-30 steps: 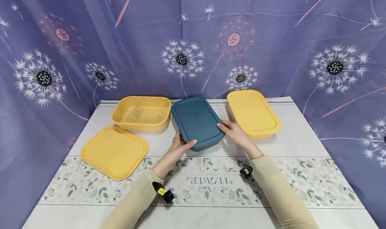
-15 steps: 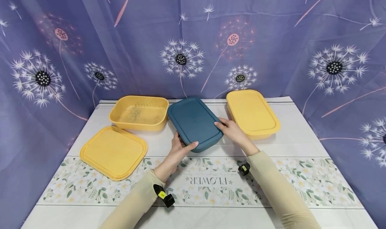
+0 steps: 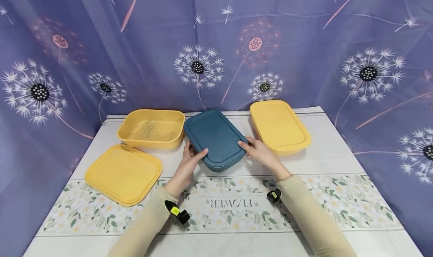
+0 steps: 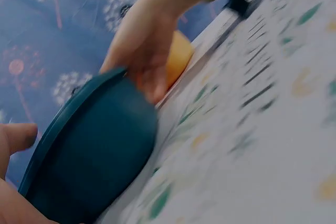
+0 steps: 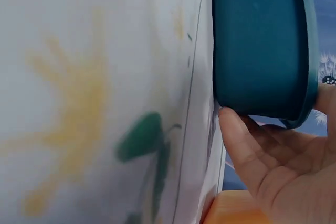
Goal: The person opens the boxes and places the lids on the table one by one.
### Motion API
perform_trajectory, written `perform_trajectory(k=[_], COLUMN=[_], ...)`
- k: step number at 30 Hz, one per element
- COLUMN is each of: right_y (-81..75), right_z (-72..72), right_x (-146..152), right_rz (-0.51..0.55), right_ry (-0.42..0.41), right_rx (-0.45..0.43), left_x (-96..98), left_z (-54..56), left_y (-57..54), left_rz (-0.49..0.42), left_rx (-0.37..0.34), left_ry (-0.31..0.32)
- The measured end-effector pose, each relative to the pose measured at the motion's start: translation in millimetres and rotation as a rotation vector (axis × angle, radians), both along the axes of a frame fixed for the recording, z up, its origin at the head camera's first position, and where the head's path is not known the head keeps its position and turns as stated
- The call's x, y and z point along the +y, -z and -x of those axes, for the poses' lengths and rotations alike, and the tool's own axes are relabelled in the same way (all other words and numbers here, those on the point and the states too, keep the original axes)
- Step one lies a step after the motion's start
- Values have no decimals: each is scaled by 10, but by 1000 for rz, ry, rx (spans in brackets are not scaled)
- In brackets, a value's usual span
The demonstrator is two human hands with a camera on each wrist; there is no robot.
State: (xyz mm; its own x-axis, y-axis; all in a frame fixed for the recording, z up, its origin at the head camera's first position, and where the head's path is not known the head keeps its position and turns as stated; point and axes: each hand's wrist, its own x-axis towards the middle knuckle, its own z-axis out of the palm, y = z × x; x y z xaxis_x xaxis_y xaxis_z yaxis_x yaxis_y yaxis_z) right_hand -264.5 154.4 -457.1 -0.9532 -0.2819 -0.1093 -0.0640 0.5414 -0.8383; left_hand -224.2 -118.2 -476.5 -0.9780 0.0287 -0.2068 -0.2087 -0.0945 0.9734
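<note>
Teal lidded container (image 3: 216, 138) angled between uncovered yellow container (image 3: 152, 144) and lidded yellow container (image 3: 280, 125). Left hand (image 3: 185, 168) clamped on its near left edge, right hand (image 3: 264, 155) on right edge, thumbs on top. Loose yellow lid (image 3: 123, 174) flat on printed tablecloth (image 3: 233, 219).

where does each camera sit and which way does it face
Head: on the head, facing forward and down at the blue box and table; left grip, right grip and both sleeves show.
Left wrist: on that wrist, facing the blue box's side; left grip shows partly at image left, right grip at upper middle.
Right wrist: on that wrist, facing the blue box's side; right grip shows at lower right.
Shared: both wrist views show the blue box and right grip.
</note>
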Motion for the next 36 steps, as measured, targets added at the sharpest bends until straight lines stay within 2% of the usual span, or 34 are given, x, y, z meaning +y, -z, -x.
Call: perform_trajectory(k=[3,6,9,12,21,31,36], right_y=[5,-4,-14,-17,-22,-38,-15], right_z=[-65,-129,-192,-243,-259,-111,-9], right_x=[-13,-32,-82,-116,-113,-94,-60], right_rz=[29,47,54,55,109,114,150], right_ry=[24,38,46,65,66,3,-24], right_rx=[-15,2,11,4,-8,-12,-24], left_x=[-90,-148,-201,-213,-212,-214,-225], left_z=[156,301,391,437,410,338,276], left_y=[-12,-22,-19,-11,17,11,17], left_rz=[-76,-123,-127,-135,-108,-171,-157], left_rx=[0,-8,-11,3,9,6,32], left_ry=[-41,-55,-61,-55,-34,-85,-95])
